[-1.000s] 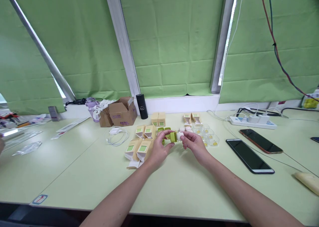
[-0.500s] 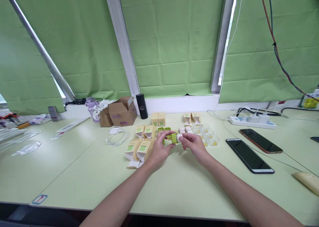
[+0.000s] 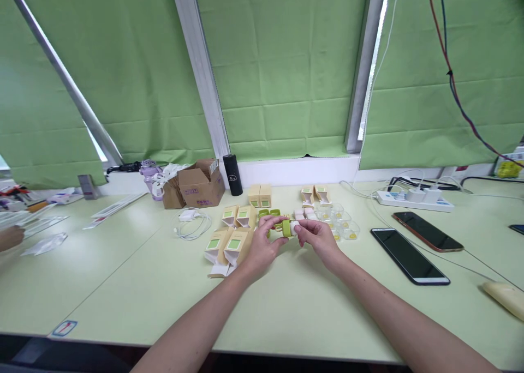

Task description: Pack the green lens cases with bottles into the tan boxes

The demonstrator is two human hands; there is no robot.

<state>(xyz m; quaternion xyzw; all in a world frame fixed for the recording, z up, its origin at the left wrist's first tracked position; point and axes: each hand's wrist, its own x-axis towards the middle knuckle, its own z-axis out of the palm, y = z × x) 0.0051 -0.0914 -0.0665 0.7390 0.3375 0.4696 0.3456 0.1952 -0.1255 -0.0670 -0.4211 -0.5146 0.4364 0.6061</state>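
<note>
My left hand and my right hand meet over the middle of the pale green table. Between their fingertips they pinch one small object, green on the left and white on the right. The left fingers close on the green part, the right fingers on the white part. Just left of the hands lie several tan cartons with green labels. Behind the hands are small green pieces and clear plastic trays.
Two phones lie at the right, with a white power strip and cables behind. A cardboard box, a black cylinder and a white cable sit at the back left. Another person's hand shows at the far left.
The white part has been brought tight against the green part between my fingertips. Another person's hand has come back into view at the far left edge.
</note>
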